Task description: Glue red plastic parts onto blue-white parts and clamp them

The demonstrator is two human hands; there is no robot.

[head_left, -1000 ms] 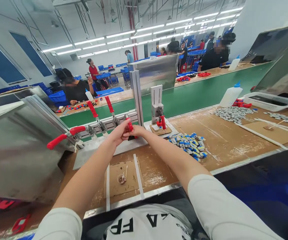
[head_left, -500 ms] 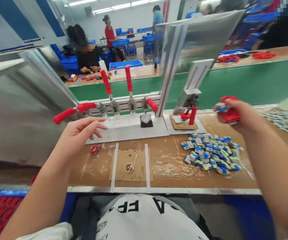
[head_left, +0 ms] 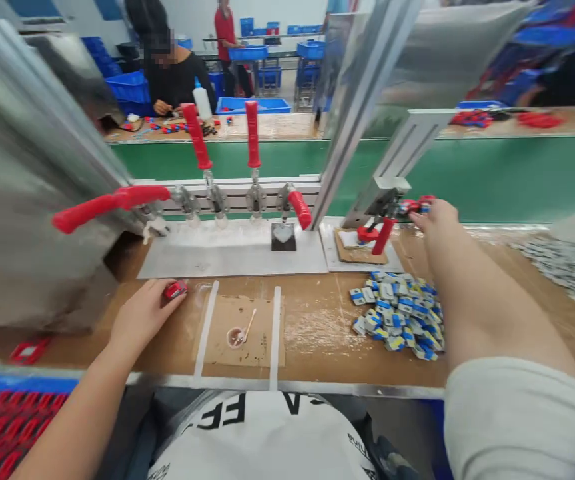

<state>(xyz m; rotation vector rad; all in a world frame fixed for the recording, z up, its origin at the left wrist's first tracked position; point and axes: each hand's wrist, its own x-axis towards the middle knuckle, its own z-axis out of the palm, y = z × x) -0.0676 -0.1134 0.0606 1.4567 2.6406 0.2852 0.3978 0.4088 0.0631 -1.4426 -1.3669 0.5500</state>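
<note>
My left hand (head_left: 143,312) rests low on the bench at the left, its fingers closed around a small red plastic part (head_left: 174,289). My right hand (head_left: 441,220) reaches beside the right-hand toggle clamp (head_left: 383,230), closed on red plastic parts (head_left: 417,205) with some blue showing; how many it holds is hidden. Under that clamp, a white piece and brown card lie on a white base plate (head_left: 328,250). Below my right hand spreads a pile of small grey, blue and yellow pieces (head_left: 400,313). A small cup (head_left: 236,337) with a swab (head_left: 250,325) sits on cardboard between white strips.
Several red-handled toggle clamps (head_left: 252,137) line a metal rail behind a long white plate (head_left: 227,257). Metal posts (head_left: 362,100) and panels rise at both sides. Grey flat pieces (head_left: 560,263) are heaped at far right. A blue-rimmed crate (head_left: 17,385) holds red parts. Co-workers sit and stand beyond.
My left hand has come down from near the clamps onto the small red part and closed on it. My right hand, still holding red parts, has moved left to the right-hand clamp.
</note>
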